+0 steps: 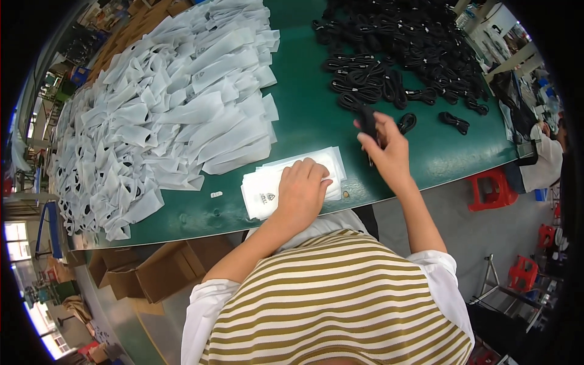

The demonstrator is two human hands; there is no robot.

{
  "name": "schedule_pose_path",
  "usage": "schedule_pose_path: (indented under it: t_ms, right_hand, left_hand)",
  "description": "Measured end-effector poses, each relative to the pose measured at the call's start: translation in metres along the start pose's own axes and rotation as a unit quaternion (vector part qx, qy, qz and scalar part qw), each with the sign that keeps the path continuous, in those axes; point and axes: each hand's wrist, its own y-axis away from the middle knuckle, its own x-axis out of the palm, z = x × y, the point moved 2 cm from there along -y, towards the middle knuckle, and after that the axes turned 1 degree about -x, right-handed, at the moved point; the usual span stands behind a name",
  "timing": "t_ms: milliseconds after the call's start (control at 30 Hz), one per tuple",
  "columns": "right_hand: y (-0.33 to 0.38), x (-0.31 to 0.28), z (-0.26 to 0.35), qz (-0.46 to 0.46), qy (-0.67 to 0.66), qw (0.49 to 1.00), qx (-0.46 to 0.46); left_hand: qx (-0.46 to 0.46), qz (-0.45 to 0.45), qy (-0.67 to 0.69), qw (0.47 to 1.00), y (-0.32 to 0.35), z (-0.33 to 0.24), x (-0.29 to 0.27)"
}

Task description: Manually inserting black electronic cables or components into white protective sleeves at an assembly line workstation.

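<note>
The left hand lies flat, fingers loosely curled, on a small stack of empty white bags near the front edge of the green table; it holds nothing, and pressing down likely keeps the slippery stack from sliding. The right hand is lifted just beside it, fingers pinched shut around a coiled black cable held upright above the table, close to where the bags open. Behind it spreads the heap of loose black cables, within easy reach (the nearest coils lie just past the fingers). To the left a broad pile of filled white bags covers most of that side. A bare green strip runs between the two piles and along the front edge, leaving room for the hands. Cardboard boxes sit below the table, red stools to the right
</note>
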Motion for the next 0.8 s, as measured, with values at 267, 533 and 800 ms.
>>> schedule_pose_path:
  t_ms: [267, 533, 800]
  right_hand:
    - [0.038, -0.008, 0.043, 0.08, 0.07, 0.986, -0.127]
    - [0.05, -0.011, 0.049, 0.113, 0.142, 0.96, -0.213]
    - [0.052, 0.0, 0.036, 0.21, -0.077, 0.973, 0.056]
  left_hand:
    - [-0.089, 0.02, 0.095, 0.991, 0.0, 0.002, -0.008]
    - [-0.137, 0.018, 0.207, 0.969, -0.001, 0.007, -0.012]
    - [0.057, -0.002, 0.152, 0.987, -0.009, -0.003, -0.026]
